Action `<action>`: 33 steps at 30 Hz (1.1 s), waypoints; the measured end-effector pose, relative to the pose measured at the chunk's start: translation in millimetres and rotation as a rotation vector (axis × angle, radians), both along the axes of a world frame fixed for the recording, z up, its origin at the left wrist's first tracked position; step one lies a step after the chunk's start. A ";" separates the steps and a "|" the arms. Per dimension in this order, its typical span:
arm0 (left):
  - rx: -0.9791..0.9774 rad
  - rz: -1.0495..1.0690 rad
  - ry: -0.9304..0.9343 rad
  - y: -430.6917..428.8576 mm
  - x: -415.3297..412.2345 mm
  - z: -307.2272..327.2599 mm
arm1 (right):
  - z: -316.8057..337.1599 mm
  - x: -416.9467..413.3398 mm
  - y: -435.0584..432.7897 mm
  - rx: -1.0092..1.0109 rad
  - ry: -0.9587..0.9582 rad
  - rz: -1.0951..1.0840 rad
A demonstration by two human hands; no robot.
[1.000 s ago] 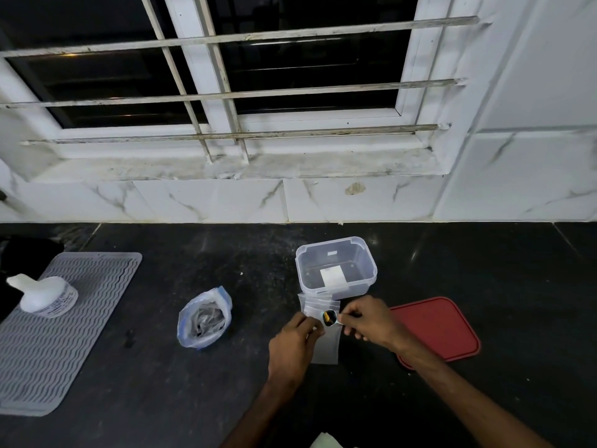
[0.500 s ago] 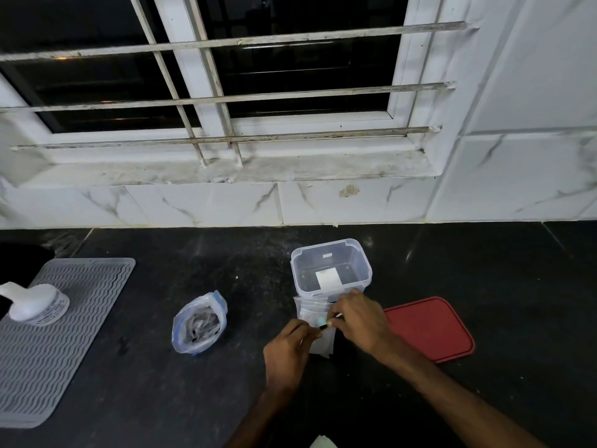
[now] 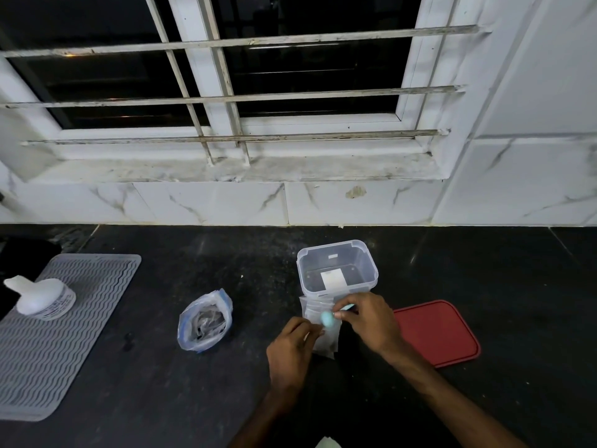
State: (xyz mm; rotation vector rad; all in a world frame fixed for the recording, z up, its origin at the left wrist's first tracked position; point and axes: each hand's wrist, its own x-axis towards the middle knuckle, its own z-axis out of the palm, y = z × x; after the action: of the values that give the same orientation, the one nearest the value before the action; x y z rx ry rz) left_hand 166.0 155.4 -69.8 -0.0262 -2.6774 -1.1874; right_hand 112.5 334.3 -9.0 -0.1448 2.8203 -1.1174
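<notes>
A small clear zip bag stands on the black counter just in front of an open clear plastic container. My left hand pinches the bag's left edge near its mouth. My right hand holds a small light-blue measuring spoon, its bowl turned over at the bag's mouth. What is inside the bag is too dim to tell.
The container's red lid lies flat to the right. A second open bag with dark contents sits to the left. Far left, a grey ribbed mat carries a white bottle. A tiled wall and barred window rise behind.
The right hand has turned the spoon: its bowl faced up with something yellowish inside before, and now its pale-blue back shows at the bag's mouth. The left hand keeps its pinch on the bag.
</notes>
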 end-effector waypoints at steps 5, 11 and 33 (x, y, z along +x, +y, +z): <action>0.004 -0.004 -0.010 0.4 1.8 0.6 | -9.2 -3.5 4.0 -0.130 -0.064 -0.068; -0.040 -0.017 -0.059 0.0 1.1 1.3 | -11.0 -0.9 -0.2 -0.312 -0.179 -0.176; 0.057 0.659 -0.669 -218.1 7.6 -11.2 | -10.9 -3.4 -244.3 0.040 -0.044 0.381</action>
State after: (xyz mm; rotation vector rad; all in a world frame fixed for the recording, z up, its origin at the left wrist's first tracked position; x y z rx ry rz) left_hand 173.6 -62.7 -80.9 1.3606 -2.7508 -1.1625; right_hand 109.1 90.0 -19.9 -0.6157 2.6186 -0.9619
